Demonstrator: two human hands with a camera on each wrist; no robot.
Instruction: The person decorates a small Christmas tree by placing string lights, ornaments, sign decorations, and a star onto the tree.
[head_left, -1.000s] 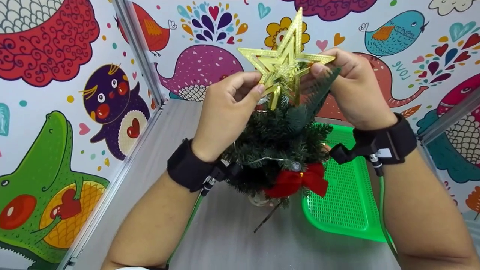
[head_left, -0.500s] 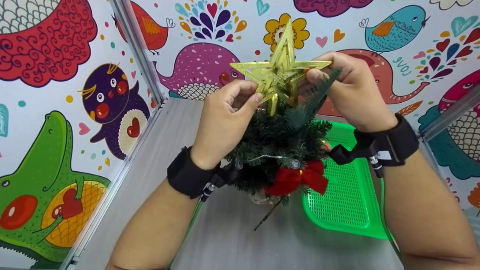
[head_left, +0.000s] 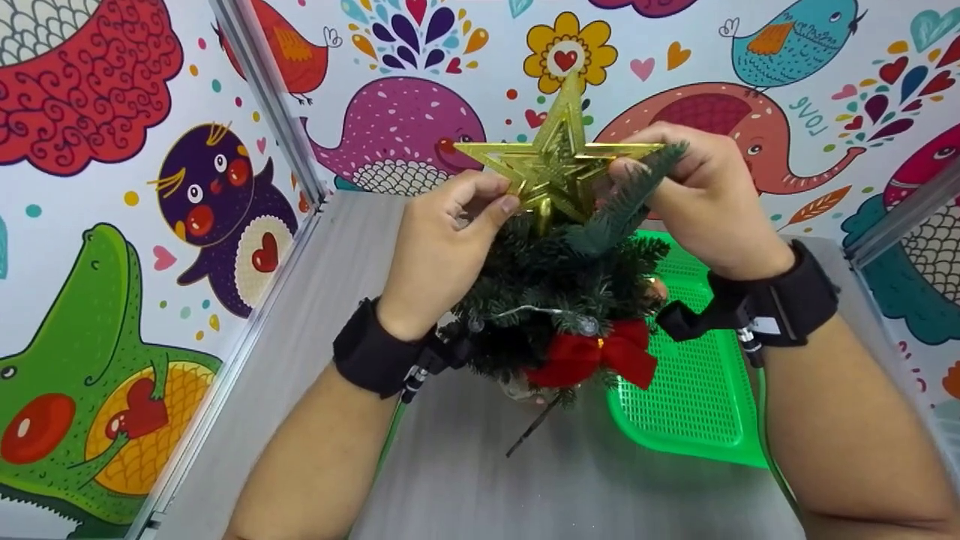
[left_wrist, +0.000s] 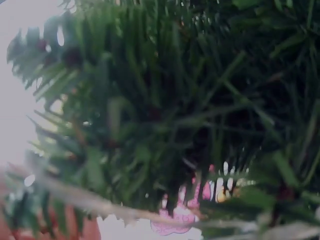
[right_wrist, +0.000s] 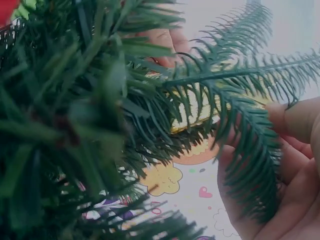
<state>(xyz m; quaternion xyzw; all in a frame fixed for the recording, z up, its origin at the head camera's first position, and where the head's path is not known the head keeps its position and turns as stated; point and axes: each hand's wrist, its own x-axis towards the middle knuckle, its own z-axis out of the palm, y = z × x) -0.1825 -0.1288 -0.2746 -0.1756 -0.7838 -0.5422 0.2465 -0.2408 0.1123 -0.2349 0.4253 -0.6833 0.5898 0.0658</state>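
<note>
A gold star tree topper point(head_left: 559, 161) stands point-up at the top of a small green Christmas tree point(head_left: 547, 277). My left hand point(head_left: 450, 236) pinches the star's lower left point between thumb and fingers. On the other side, my right hand point(head_left: 701, 195) pinches the star's right point, and a green sprig point(head_left: 634, 187) rises in front of those fingers. Branches hide the star's lower end, so its seating cannot be seen. Needles fill the left wrist view. In the right wrist view the right hand point(right_wrist: 295, 165) shows behind the branch tips, with part of the star point(right_wrist: 192, 107) between needles.
A red bow point(head_left: 592, 356) and a clear-bulb light string point(head_left: 532, 309) hang on the tree's front. To the right, a green plastic basket point(head_left: 686, 401) lies partly under the tree and right arm. A thin dark stick point(head_left: 532, 427) pokes out below. Printed panels wall the grey table.
Both hands have lowered the star into the tree's top, and it has straightened from a slight tilt. The camera view has shifted slightly.
</note>
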